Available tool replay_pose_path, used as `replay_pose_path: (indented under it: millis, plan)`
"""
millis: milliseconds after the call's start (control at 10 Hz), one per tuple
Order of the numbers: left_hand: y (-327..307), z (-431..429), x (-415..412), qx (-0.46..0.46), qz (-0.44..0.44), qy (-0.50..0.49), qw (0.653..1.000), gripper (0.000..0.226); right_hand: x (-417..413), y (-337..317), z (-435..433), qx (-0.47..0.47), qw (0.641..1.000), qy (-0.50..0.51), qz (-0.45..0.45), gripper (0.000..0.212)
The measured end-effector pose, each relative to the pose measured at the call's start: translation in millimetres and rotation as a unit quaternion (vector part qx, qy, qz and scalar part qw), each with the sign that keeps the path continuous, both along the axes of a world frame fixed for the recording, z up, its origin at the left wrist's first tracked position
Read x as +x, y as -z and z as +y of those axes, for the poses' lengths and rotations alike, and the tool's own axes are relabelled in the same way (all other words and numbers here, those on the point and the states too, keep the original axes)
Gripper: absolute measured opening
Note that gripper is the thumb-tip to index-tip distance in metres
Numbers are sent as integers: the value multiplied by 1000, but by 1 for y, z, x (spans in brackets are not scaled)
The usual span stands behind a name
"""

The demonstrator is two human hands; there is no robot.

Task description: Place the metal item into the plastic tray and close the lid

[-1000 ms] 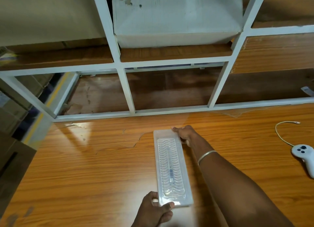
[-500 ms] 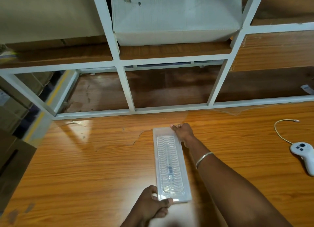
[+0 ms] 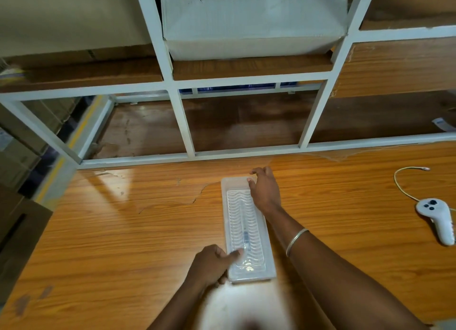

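Note:
A long clear plastic tray (image 3: 247, 227) lies on the wooden table, its ribbed lid down on top. Through the lid a thin metal item (image 3: 246, 236) shows along the tray's middle. My left hand (image 3: 212, 264) rests at the near left corner, with the thumb pressing on the lid. My right hand (image 3: 264, 190) lies over the far right corner, fingers spread on the lid and the tray's edge.
A white metal shelf frame (image 3: 187, 130) rises at the table's back, with a white box (image 3: 251, 21) on its shelf. A white handheld controller (image 3: 438, 217) and a thin cable (image 3: 404, 181) lie at the right. Cardboard boxes stand off the table's left edge.
My right hand has slid from beside the tray's far corner onto the lid. My left thumb has moved up onto the lid's near end.

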State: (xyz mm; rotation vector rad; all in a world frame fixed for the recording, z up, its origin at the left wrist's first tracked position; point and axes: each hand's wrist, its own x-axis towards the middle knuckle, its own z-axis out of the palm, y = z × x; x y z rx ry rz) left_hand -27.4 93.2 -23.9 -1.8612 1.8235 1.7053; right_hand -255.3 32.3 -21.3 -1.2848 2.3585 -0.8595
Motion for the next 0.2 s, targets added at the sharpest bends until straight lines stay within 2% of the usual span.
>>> replay_pose_path:
  millis: [100, 200]
  plan:
    - [-4, -18, -9, -129, -45, 33, 990, 64, 2, -7, 5, -28, 996, -30, 80, 36]
    - [-24, -42, -26, -261, -64, 48, 962, 65, 2, -29, -1, -71, 982, -31, 175, 51]
